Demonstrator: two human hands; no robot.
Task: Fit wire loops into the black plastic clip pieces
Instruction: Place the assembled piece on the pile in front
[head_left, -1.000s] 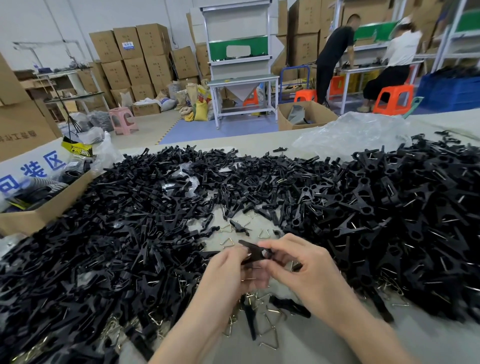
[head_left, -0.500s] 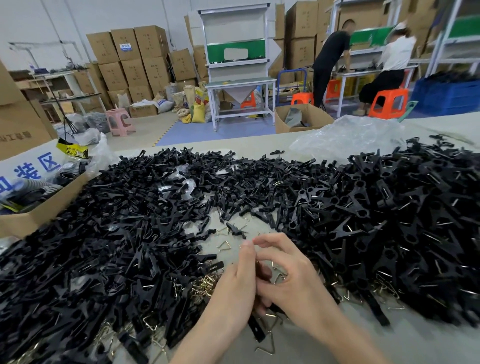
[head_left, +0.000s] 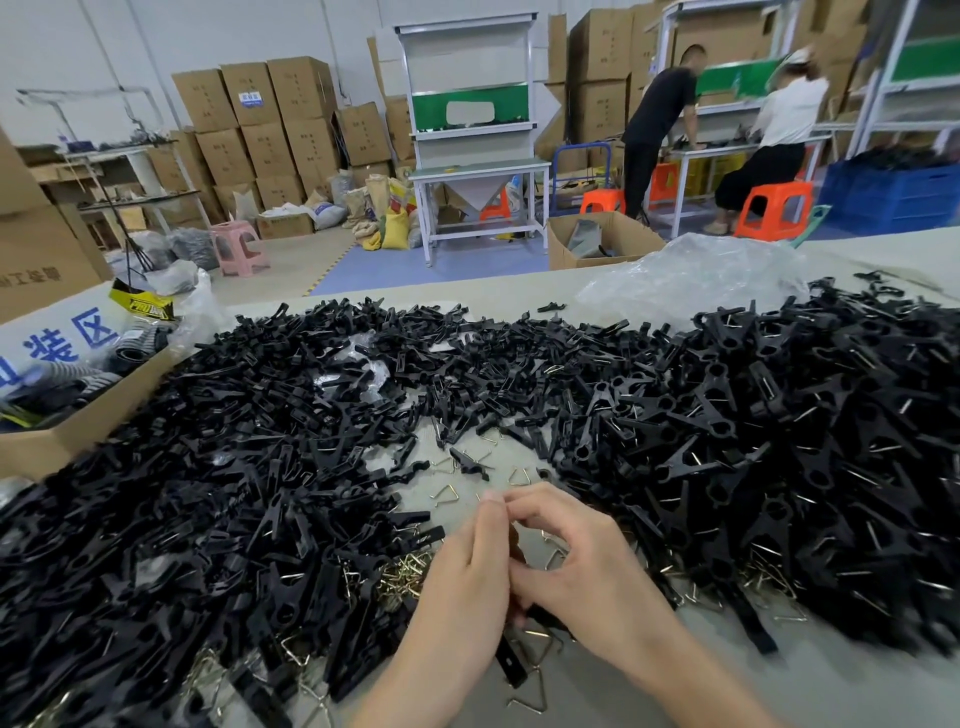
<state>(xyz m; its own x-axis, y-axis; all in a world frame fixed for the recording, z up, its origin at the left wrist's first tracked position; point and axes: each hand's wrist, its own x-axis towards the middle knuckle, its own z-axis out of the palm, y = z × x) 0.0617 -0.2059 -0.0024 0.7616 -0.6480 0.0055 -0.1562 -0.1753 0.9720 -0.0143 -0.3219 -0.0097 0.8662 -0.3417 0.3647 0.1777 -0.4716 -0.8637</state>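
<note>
Blue characters "装区" on white panel (head_left: 57, 338); yellow-black tag (head_left: 143, 309) unreadable. Black clip pieces (head_left: 234, 493) beyond counting, heaped across table (head_left: 493, 293); wire loops (head_left: 447, 491) scattered near hands. Right hand (head_left: 587, 571) curled, pinching dark sliver of one clip piece (head_left: 516, 543) against left hand (head_left: 462, 577); left's grip hidden, cannot tell. Two people (head_left: 654, 124) behind, one pink stool (head_left: 239, 249).

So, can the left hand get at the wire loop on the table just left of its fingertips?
Probably yes: the wire loop lies uncovered on the table, close beside the left hand. That hand seems busy with a black clip piece, though, and must let go first.
</note>
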